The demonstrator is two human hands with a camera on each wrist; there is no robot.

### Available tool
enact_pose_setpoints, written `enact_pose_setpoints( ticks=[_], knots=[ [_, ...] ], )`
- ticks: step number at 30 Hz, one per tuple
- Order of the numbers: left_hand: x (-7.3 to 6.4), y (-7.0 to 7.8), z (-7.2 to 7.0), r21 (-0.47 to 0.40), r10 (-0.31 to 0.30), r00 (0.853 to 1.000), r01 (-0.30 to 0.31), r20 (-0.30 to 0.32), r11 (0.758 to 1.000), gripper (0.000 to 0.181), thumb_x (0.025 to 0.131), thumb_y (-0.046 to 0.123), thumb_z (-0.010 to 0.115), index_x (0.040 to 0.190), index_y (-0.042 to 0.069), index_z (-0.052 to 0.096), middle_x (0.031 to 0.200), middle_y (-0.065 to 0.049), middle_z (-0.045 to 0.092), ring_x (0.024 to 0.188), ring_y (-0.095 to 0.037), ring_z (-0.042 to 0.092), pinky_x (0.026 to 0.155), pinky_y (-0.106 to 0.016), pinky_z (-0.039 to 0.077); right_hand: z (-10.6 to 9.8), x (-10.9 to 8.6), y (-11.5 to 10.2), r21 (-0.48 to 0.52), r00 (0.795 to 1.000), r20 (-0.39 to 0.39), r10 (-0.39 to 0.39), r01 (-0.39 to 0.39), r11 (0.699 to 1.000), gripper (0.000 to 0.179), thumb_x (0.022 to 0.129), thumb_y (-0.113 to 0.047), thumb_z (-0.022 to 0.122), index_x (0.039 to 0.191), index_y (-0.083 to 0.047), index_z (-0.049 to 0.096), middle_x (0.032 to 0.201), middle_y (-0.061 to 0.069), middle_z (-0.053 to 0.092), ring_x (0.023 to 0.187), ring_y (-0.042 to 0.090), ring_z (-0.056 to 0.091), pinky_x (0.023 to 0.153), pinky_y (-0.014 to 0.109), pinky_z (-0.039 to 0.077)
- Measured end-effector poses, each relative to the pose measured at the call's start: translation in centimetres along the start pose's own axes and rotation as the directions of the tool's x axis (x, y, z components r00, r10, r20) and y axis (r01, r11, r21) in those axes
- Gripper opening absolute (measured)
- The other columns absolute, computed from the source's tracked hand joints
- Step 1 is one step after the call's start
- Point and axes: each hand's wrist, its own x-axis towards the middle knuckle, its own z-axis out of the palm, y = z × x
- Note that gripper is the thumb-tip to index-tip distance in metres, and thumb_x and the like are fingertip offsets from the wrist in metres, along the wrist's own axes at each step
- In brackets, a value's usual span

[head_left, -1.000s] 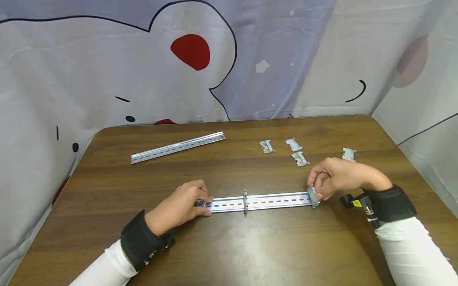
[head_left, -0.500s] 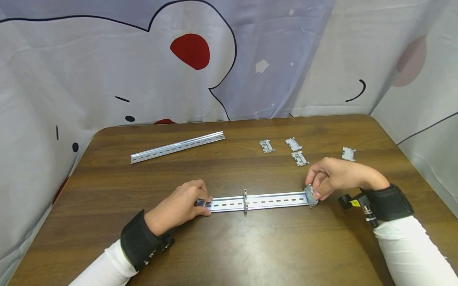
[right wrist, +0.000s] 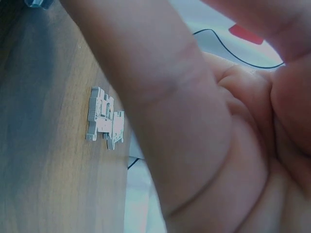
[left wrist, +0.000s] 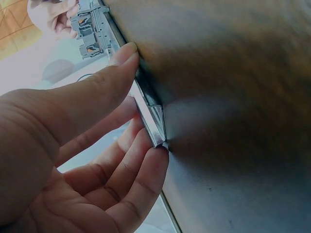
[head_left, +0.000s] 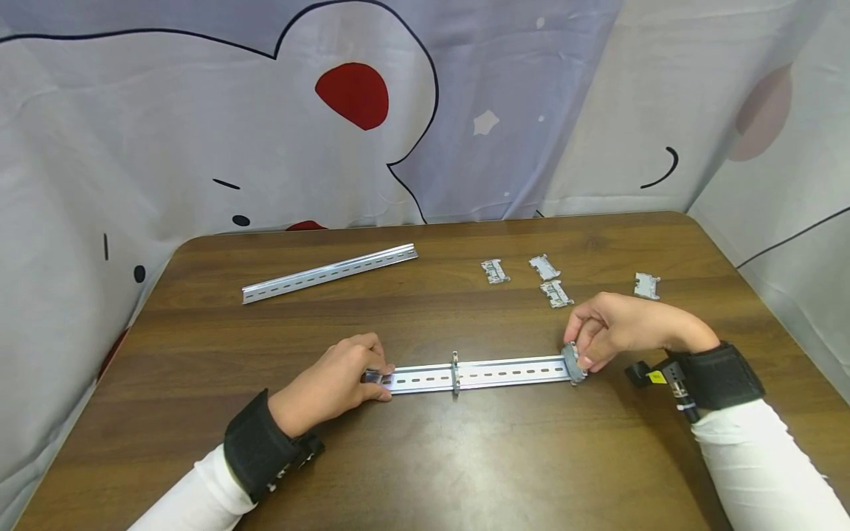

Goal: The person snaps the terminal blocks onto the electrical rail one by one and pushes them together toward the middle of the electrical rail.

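Head view: gripping one end of a slotted DIN rail (head_left: 501,366) with the left hand (head_left: 335,382), thumb clamped on the near edge and fingers on the far one, presumably to stop any sliding. Pinching a grey terminal block (head_left: 569,363) across the rail's other end between thumb and fingers of the right hand (head_left: 617,330), probably to control its angle; impossible to tell whether clipped on. Midway between both sets of fingers, note a thin block (head_left: 455,376), edge-on across the rail. Beyond the left fingers, see a second DIN rail (head_left: 330,273); beyond the right fingers, leftward, three loose terminal blocks (head_left: 494,271); behind the right knuckles, a single loose block (head_left: 647,286).

Left wrist view: exposes the rail's cut end beside the left fingertips, covered from above. Right wrist view: shows the side thickness of two loose blocks (right wrist: 99,114), but not the pinched one.
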Motion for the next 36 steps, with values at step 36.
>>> enact_pose_setpoints(
  ticks=[36],
  knots=[
    [0.1, 0.0, 0.1, -0.001, -0.009, 1.000, 0.009, -0.007, 1.000, 0.027, 0.076, 0.023, 0.084, 0.097, 0.008, 0.078, 0.089, 0.004, 0.056, 0.084, -0.014, 0.057, 0.072, -0.028, 0.049, 1.5, 1.6, -0.4, 0.065, 0.998, 0.018, -0.053, 0.052, 0.996, 0.035, 0.085, -0.003, 0.073, 0.111, 0.009, 0.054, 0.092, 0.022, 0.069, 0.082, 0.033, 0.070, 0.077, 0.043, 0.056]
  ],
)
